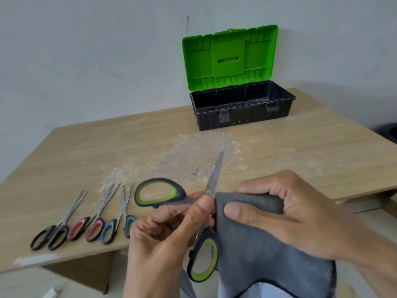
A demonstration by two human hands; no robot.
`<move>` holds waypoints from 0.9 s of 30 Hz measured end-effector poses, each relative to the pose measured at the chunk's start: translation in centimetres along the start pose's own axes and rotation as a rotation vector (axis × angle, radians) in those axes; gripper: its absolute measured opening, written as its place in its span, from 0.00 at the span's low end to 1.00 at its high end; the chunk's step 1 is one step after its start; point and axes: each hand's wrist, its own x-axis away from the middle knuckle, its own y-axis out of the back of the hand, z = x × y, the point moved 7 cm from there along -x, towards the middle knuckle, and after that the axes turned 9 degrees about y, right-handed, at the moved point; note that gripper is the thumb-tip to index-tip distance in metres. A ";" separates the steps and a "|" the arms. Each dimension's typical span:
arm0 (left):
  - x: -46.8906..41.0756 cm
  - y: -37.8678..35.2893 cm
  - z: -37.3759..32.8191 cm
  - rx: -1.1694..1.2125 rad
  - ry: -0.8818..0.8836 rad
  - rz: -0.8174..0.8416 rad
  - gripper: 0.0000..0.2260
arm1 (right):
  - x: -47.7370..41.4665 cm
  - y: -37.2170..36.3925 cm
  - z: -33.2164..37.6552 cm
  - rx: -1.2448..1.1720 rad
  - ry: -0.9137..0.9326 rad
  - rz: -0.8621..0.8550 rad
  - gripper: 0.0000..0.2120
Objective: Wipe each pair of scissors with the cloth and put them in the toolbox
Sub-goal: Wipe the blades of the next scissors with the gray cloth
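Pinching green-handled scissors (171, 196) at the pivot, left hand (163, 239), lower centre — grey cloth (257, 244) clamped over one blade by right hand (285, 214), three scissors (86, 220) lower left, toolbox (242, 108) lid-up, upper centre.

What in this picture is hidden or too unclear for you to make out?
Head view, the only one:
- Second blade of the green-handled scissors: wrapped in the grey cloth under the right hand.
- Their pivot: covered by the left hand thumb.
- Floor of the toolbox: hidden by its front wall.
- Dark object at the right edge: cut off.
- Cloth's lower end: cut off by the bottom edge.
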 end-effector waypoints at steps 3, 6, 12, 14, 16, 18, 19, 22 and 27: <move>-0.1 0.4 0.4 0.040 0.096 -0.020 0.12 | 0.0 0.3 -1.0 -0.025 -0.057 0.028 0.26; -0.2 0.5 0.3 0.030 0.117 -0.019 0.13 | 0.0 0.8 -1.5 0.015 -0.069 0.027 0.33; -0.3 -0.3 0.0 -0.009 0.117 0.058 0.08 | -1.2 -0.3 -0.7 0.029 -0.010 0.084 0.20; -0.4 0.5 -0.7 -0.004 0.100 0.027 0.08 | -1.2 0.4 -0.5 -0.009 0.008 0.059 0.17; -0.3 1.0 -0.9 0.006 0.100 0.007 0.09 | -1.0 1.1 -0.6 -0.004 0.018 0.041 0.18; -0.3 0.8 -0.7 -0.008 0.110 0.005 0.10 | -1.0 1.2 -0.7 0.021 0.027 0.049 0.19; -0.3 0.5 -0.5 -0.014 0.116 0.011 0.10 | -1.1 0.9 -0.8 0.030 0.034 0.054 0.19; -0.3 0.1 -0.3 -0.010 0.131 0.031 0.09 | -1.2 0.2 -0.3 0.054 0.072 0.075 0.18; -0.4 0.6 -0.3 -0.028 0.122 0.043 0.10 | -1.6 1.2 -1.1 0.057 0.003 0.134 0.28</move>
